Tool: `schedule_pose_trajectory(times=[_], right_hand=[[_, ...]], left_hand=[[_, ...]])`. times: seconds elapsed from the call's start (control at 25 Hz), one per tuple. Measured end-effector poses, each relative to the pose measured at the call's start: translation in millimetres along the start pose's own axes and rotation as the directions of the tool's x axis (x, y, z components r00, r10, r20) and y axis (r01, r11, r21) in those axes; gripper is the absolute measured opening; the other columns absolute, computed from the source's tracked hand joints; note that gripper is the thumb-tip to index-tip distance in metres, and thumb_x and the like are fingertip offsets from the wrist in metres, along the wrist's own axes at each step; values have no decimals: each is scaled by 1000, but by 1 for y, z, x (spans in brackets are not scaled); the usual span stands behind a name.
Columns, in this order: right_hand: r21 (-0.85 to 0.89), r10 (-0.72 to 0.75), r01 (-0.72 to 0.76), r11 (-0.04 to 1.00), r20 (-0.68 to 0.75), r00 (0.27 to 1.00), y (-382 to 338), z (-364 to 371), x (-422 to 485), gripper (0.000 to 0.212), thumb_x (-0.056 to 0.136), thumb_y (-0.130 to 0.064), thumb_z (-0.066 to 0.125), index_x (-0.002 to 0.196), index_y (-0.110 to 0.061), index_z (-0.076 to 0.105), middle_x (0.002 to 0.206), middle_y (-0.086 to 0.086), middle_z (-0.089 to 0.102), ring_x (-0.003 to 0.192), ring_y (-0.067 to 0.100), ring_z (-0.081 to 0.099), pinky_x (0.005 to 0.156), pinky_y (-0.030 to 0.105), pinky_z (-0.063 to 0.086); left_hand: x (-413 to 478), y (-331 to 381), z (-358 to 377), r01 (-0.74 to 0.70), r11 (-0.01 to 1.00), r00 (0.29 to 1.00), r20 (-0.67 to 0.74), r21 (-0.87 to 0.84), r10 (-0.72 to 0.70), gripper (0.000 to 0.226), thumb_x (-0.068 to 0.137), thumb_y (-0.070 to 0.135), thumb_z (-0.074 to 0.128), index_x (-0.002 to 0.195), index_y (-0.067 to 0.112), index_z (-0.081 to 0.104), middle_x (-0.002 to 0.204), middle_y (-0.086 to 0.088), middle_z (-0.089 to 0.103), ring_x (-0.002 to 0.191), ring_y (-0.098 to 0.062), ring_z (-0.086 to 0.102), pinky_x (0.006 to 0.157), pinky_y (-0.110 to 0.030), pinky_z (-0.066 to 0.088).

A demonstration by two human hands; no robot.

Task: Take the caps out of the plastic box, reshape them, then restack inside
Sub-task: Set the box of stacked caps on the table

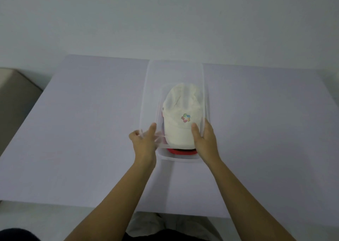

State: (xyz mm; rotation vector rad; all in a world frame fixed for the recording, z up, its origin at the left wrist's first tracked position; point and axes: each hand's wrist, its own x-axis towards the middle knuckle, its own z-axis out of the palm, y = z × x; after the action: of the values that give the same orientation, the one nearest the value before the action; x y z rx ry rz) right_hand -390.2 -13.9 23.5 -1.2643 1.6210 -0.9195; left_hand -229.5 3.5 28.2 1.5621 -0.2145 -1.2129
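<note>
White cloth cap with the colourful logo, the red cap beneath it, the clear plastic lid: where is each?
White cloth cap (pixel 174 120): head view, front panel beside logo.
Red cap (pixel 181 151): head view, near edge below the white cap.
Clear plastic lid (pixel 146 103): head view, left rim.

no readable text; the white cap (pixel 180 116) bears only a wordless multicoloured logo (pixel 186 117).

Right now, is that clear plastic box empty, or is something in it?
Not empty. A white cap lies inside the plastic box, and a red brim peeks out beneath it at the near end.
</note>
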Motion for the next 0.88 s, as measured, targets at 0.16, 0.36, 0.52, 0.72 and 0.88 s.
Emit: schedule_pose_trajectory(times=[0.16,0.36,0.52,0.72,0.88], right_hand=[[108,-6,-7,994,114,993,-38,50,-6,68,93,-33,53,148,-16,16,119,-8,50,85,17,65,89,34,51],[-35,-41,54,998,317,948,-48,130,-19,74,97,-24,46,149,-7,-3,155,10,9,129,22,43,110,28,29],[-189,88,-18,982,368,926,-39,171,-21,60,102,-19,28,148,-5,-9,159,11,-13,147,23,-1,114,25,4],[-358,169,-41,933,332,928,-11,193,-19,57,102,-15,25,149,-9,-6,159,9,-13,147,25,-2,116,31,11],[-491,214,8,871,394,894,-1,202,-9,63,97,1,32,149,-4,-5,159,9,-13,147,29,-7,117,33,10]], left_hand=[[22,25,-37,-168,966,983,-107,-199,149,51,89,19,65,133,13,41,94,-2,61,68,-13,64,53,-21,50],[60,34,-108,-193,966,958,-247,-173,148,52,91,16,61,139,10,41,88,0,61,69,-14,63,47,-18,46],[90,26,-140,-81,997,969,-237,-16,75,51,93,18,57,140,12,39,89,-2,61,71,-15,63,55,-24,46],[118,12,-148,-54,841,951,-229,538,207,49,95,30,51,139,13,43,122,-14,55,89,-28,64,75,-30,50],[133,-5,-151,-87,601,938,-138,794,317,48,97,28,47,139,5,42,134,-22,47,121,-39,47,103,-44,36]])
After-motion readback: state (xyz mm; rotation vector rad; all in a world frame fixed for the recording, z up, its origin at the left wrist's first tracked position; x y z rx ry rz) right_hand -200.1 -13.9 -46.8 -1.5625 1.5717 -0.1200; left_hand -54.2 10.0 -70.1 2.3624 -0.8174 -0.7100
